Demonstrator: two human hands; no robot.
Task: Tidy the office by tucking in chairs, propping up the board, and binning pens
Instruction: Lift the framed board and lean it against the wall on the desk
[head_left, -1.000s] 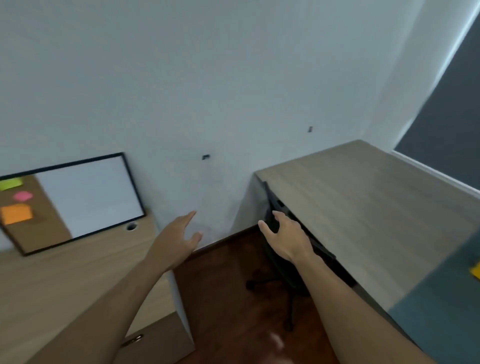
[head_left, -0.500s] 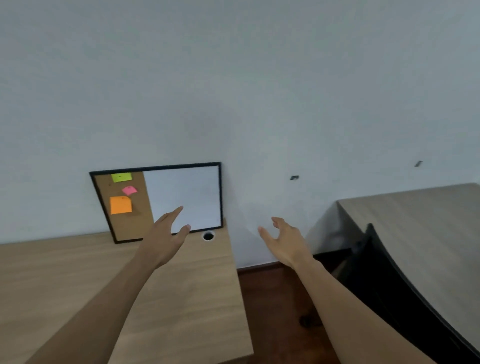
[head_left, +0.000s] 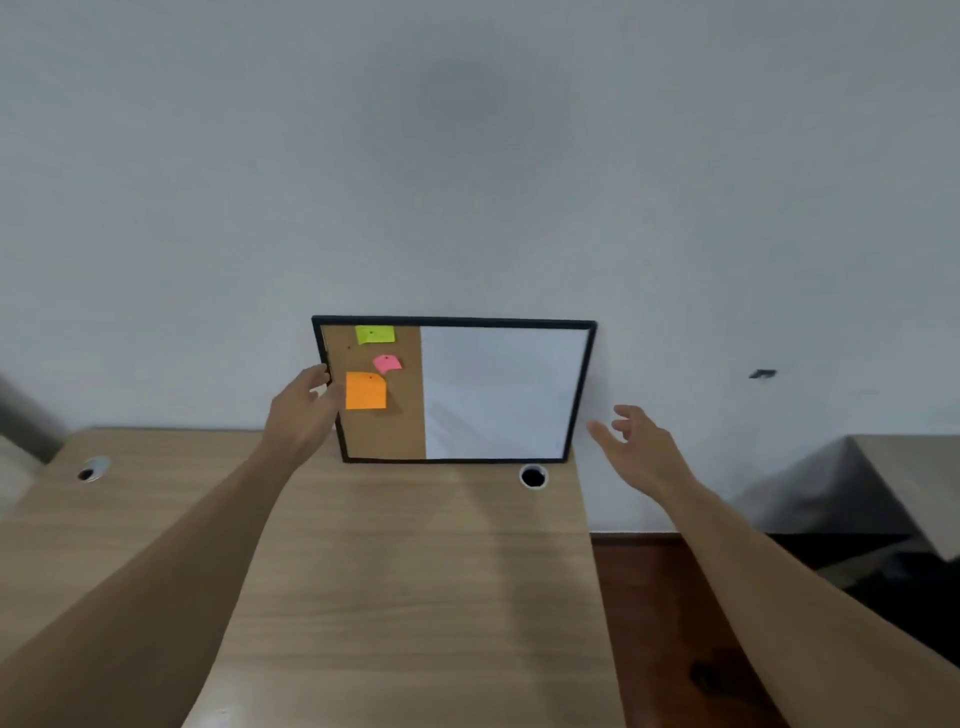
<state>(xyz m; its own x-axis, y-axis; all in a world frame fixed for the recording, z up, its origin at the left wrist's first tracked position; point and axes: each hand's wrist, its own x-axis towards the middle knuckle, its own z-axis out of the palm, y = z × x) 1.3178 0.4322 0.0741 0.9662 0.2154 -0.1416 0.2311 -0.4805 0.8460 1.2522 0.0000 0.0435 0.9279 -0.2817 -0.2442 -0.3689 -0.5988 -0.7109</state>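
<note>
A black-framed board (head_left: 498, 395), half cork and half whiteboard, leans upright against the wall at the back of a wooden desk (head_left: 415, 571). Green, pink and orange sticky notes are pinned to its cork side. My left hand (head_left: 304, 410) lies over the board's left frame edge, fingers curled around it. My right hand (head_left: 641, 449) hovers with spread fingers just right of the board's right edge, not touching it. No pens or bin are in view.
A round cable hole (head_left: 533, 476) sits in the desk just below the board's right corner, and another cable hole (head_left: 92, 469) at the far left. A second desk (head_left: 893, 483) stands to the right with a dark chair (head_left: 914, 597) under it. Dark wooden floor lies between.
My view has swung left from the right-hand desk and chair to face the board. Both hands have moved forward; the left one has reached the board's left edge.
</note>
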